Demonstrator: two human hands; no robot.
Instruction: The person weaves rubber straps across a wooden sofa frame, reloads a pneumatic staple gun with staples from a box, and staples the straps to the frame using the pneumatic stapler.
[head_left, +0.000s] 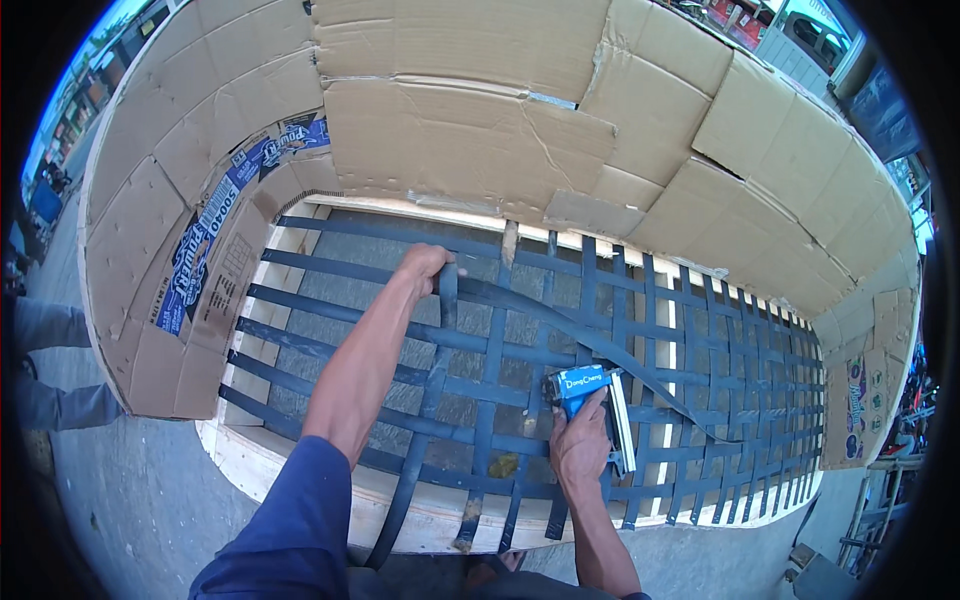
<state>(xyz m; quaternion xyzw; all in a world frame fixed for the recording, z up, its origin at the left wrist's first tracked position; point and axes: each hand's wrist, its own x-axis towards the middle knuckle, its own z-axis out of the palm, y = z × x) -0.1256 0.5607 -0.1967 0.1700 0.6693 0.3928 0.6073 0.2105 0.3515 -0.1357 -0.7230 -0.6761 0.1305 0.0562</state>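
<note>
A sofa frame with a pale wooden base rail [245, 465] lies before me, with black webbing straps [345, 312] woven across its seat opening. My left hand [428, 264] is closed around a black webbing strap [449, 300] close to the far rail. From that grip, one length of the strap runs down through the weave to the near rail. A loose length [600, 345] trails right across the woven straps. My right hand [580, 445] grips a blue staple gun [578, 386] with a silver magazine, held above the middle of the webbing. The fingertips of my left hand are partly hidden.
Cardboard panels [450, 130] cover the tall back and both curved ends of the frame. Concrete floor [110, 480] surrounds it. A person's grey trouser legs [60, 408] stand at the left. Metal items [815, 570] lie on the floor at the lower right.
</note>
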